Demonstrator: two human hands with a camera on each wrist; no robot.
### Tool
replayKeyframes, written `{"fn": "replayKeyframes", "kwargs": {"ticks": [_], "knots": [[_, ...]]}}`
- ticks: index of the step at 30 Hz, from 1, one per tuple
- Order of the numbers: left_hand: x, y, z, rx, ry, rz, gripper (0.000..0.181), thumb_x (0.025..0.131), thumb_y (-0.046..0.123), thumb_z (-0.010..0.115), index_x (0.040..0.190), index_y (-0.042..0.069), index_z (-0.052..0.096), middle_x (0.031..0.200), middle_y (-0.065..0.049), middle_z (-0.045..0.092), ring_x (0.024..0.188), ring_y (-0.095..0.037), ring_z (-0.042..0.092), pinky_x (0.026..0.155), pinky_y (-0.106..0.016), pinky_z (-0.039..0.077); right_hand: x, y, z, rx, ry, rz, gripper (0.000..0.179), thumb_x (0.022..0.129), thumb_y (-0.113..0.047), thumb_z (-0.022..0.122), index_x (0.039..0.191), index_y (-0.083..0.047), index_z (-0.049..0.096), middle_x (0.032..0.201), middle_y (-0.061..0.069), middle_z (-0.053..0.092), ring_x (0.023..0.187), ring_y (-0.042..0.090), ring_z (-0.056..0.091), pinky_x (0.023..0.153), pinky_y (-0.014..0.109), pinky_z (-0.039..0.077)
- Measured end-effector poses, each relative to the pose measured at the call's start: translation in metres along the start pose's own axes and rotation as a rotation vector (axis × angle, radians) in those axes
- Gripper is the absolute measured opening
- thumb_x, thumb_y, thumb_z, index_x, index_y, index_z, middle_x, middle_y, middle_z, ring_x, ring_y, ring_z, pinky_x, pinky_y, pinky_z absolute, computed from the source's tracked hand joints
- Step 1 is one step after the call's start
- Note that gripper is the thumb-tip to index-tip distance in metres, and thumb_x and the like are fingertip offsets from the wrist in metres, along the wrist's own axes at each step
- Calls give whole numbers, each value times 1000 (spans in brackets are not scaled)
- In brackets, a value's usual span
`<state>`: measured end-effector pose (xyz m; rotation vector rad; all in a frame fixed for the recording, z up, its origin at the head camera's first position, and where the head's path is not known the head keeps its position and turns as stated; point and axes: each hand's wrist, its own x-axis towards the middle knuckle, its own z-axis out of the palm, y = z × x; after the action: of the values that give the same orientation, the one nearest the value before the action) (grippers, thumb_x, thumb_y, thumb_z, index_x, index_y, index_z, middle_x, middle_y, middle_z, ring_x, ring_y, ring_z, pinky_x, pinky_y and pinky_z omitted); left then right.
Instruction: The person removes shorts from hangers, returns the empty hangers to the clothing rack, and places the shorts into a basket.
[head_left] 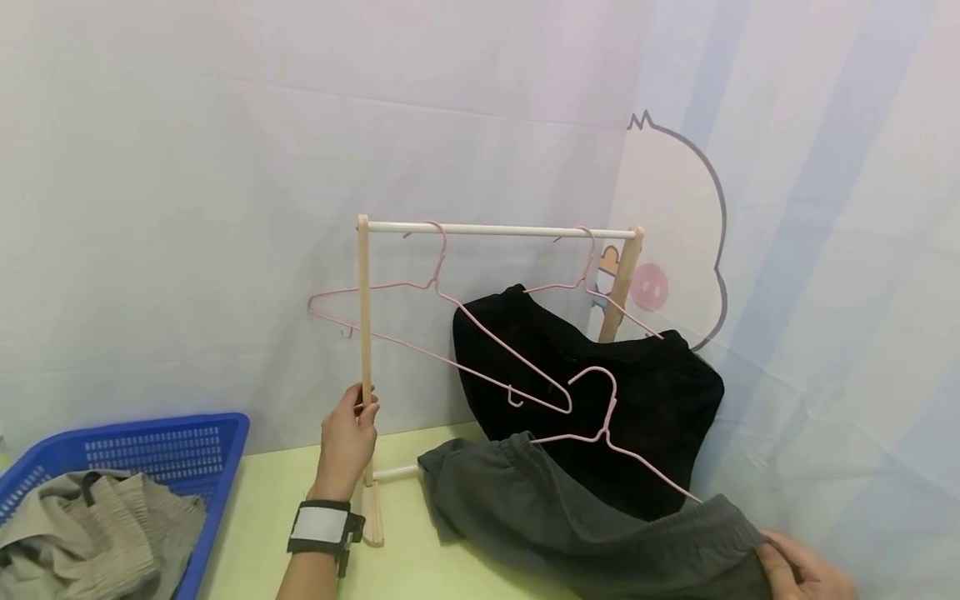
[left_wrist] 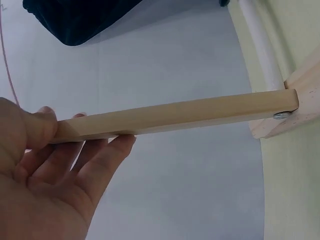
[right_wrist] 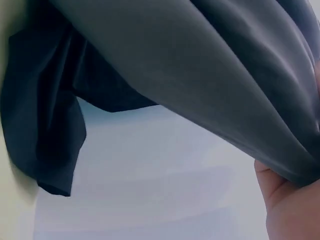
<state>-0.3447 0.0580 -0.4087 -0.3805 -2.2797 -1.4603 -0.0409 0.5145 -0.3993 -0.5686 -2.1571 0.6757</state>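
Note:
In the head view my left hand (head_left: pixel 349 437) grips the left wooden post (head_left: pixel 365 333) of a small clothes rack, thumb on one side and fingers on the other. The left wrist view shows that post (left_wrist: pixel 185 115) bolted to its foot. At the lower right my right hand (head_left: pixel 806 567) pinches the waistband end of grey elastic-waist pants (head_left: pixel 600 542). A pink hanger (head_left: pixel 611 417) sits inside their waistband, its hook upright and off the rail. In the right wrist view the grey cloth (right_wrist: pixel 165 65) hangs from my fingers, which are partly hidden.
Black pants (head_left: pixel 585 367) hang from a pink hanger (head_left: pixel 587 258) on the white rail (head_left: pixel 510 230). A bare pink hanger (head_left: pixel 435 283) hangs left of them. A blue basket (head_left: pixel 225 483) holding beige clothing (head_left: pixel 97 533) stands at left. Curtains enclose the back and right.

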Motion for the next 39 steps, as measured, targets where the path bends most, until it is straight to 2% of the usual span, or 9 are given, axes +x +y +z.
{"fn": "replayKeyframes", "kwargs": {"ticks": [5,9,13,17,22,26,31,34,39], "knots": [[-1,10,-19,84,-61,-41,61,105,20,60,155,-6,37,145,-32,53,128,-49,58,100,-62,51,13,-9,-4,-57,-13,-144,11,93,-5,71,89,-8,80,77,-50,50,63,-21,50,56,5,41],[-7,39,-40,146,-69,-46,63,105,28,60,155,-3,39,148,-30,50,135,-50,50,106,-65,44,26,-28,-1,-31,-61,-246,10,96,-4,69,99,-2,78,89,-41,57,76,-21,53,65,3,41],[-20,74,-73,214,-181,31,54,107,37,56,148,3,54,145,-25,55,136,-48,49,108,-65,41,39,-61,14,109,-86,-305,13,100,-5,67,104,-4,78,96,-35,63,82,-17,58,70,6,44],[-36,102,-103,212,-305,118,56,109,50,48,148,10,57,147,-19,57,139,-45,48,108,-64,43,52,-98,37,302,-77,-425,16,97,6,66,97,-4,79,92,-26,69,75,-6,62,69,9,47],[-56,123,-131,180,-270,174,49,108,46,53,146,16,61,145,-14,60,134,-40,55,102,-61,50,62,-137,74,470,-120,-566,23,93,14,65,91,-6,78,87,-16,71,71,0,61,65,13,47],[-63,122,-148,234,-177,189,41,105,32,64,142,13,65,137,-15,66,124,-39,63,98,-60,53,63,-162,101,531,-164,-600,24,94,13,65,91,-8,76,85,-11,67,70,3,57,62,18,45],[-69,109,-173,289,-53,126,29,102,22,68,128,9,71,118,-13,73,104,-34,70,84,-55,56,59,-188,131,614,-257,-715,25,94,14,64,94,-9,75,85,-3,66,70,6,56,61,22,45],[-73,102,-186,316,-66,95,25,103,21,67,124,9,72,113,-11,74,98,-32,69,76,-52,55,55,-196,140,625,-314,-774,27,92,14,65,99,-9,76,91,2,71,78,7,62,69,20,48],[-76,96,-199,337,-111,58,28,103,22,66,127,8,70,116,-12,73,98,-30,69,73,-47,55,47,-201,139,480,-329,-812,31,92,5,70,115,-14,76,112,5,76,104,8,69,93,13,47]]}}
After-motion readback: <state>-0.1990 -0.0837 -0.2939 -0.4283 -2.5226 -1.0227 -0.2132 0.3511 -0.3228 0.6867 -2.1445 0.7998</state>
